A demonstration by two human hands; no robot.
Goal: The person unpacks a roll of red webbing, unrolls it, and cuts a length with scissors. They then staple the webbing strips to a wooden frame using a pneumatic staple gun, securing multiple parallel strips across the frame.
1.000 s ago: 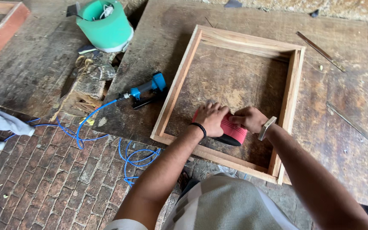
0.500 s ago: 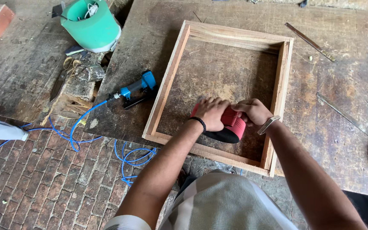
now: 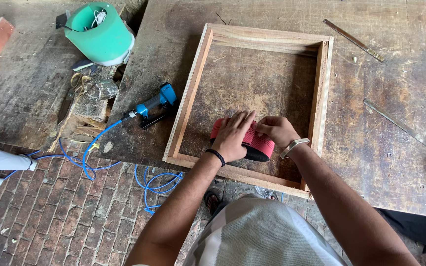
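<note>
1. The workbench (image 3: 400,148) is a dark, worn slab that carries a square wooden frame (image 3: 189,96) lying flat, one rail running along the near edge in front of the person
2. Inside the frame, close to that near rail, sits a red sanding tool (image 3: 257,143) with a black base (its exact kind is hard to tell); its long axis runs left to right, parallel to the near rail
3. The left hand (image 3: 233,135) lies on top of the tool, fingers spread flat and pointing away from the body
4. The right hand (image 3: 277,130) grips the tool's right end, fingers curled; both hands touch it, neither is nearer
5. A blue nail gun (image 3: 154,106) lies outside the frame, left, untouched
</note>
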